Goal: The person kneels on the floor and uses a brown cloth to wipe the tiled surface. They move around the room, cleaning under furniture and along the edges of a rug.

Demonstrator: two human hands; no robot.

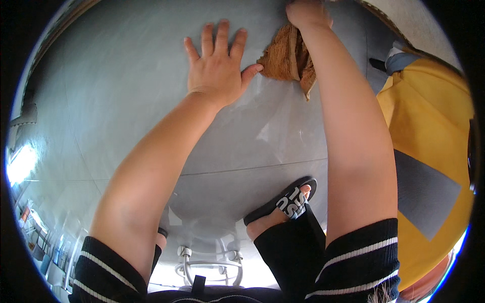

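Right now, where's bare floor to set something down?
Floor left of the left hand; also between the forearms, below the brown cloth and above the sandal. Crowded: upper right, with right hand, cloth and yellow item.

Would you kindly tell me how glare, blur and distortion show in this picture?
Head view: white glare at the far left, paler sheen on the grey tiled floor; fisheye bending toward the black rim; left hand fairly sharp, right hand somewhat softer near the top edge.
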